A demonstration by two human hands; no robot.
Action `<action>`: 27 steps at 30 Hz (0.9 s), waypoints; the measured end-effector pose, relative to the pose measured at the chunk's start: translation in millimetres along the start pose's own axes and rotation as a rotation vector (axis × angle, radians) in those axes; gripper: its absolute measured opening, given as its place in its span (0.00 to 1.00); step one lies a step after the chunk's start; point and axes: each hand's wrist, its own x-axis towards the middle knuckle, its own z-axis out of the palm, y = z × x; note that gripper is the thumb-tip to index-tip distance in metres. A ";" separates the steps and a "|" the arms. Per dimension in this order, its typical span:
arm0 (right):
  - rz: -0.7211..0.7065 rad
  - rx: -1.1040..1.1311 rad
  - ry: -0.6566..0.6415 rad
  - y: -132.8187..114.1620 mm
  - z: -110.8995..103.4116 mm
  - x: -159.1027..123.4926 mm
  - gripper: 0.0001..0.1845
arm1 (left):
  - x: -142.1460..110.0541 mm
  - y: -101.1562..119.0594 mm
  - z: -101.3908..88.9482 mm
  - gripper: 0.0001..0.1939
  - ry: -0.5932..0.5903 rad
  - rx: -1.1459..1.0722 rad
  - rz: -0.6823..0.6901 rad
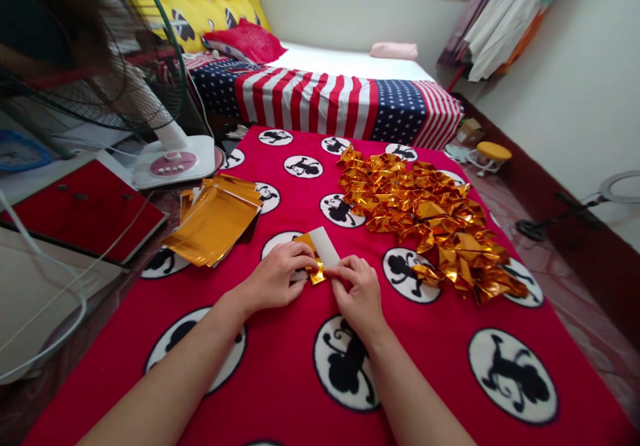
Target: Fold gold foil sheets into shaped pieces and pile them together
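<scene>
A partly folded gold-and-white paper [327,247] lies between my hands on the red cloth [280,379]. My left hand [285,271] rests its curled fingers on the paper's left side; my right hand [361,294], loosely bent, touches its lower right edge. Whether either pinches it, I cannot tell. Gold sheets [217,223] lie stacked leftward, crumpled-looking gold pieces [415,199] heaped rightward.

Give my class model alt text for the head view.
A left hand and right hand handle a gold-and-white sheet on a red cloth. Flat gold sheets lie to the left, a heap of folded gold pieces to the right.
</scene>
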 end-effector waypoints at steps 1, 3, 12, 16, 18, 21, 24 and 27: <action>0.005 0.002 -0.003 -0.1 0.0 0.7 0.12 | -0.1 -0.3 0.8 0.18 0.005 0.000 -0.003; 0.017 0.003 -0.006 -0.5 0.0 2.4 0.10 | -0.5 -1.1 2.4 0.17 0.014 -0.003 -0.004; 0.046 -0.031 -0.010 -1.5 0.8 7.2 0.07 | -6.5 -2.1 7.3 0.10 0.081 0.092 0.054; 0.030 -0.023 -0.019 -0.5 0.1 5.9 0.09 | -9.5 -2.9 10.3 0.11 0.099 0.170 0.102; 0.025 -0.026 -0.030 0.0 -0.5 5.3 0.10 | -10.3 -3.7 11.9 0.11 0.106 0.194 0.112; 0.021 -0.030 -0.038 0.8 -0.9 5.1 0.11 | -10.3 -4.4 14.5 0.10 0.120 0.221 0.105; 0.025 -0.031 -0.037 1.3 -0.8 5.3 0.09 | -8.4 -5.0 16.7 0.09 0.138 0.214 0.087; 0.030 -0.032 -0.040 0.9 -0.8 5.6 0.07 | -5.8 -6.4 18.1 0.08 0.159 0.137 0.057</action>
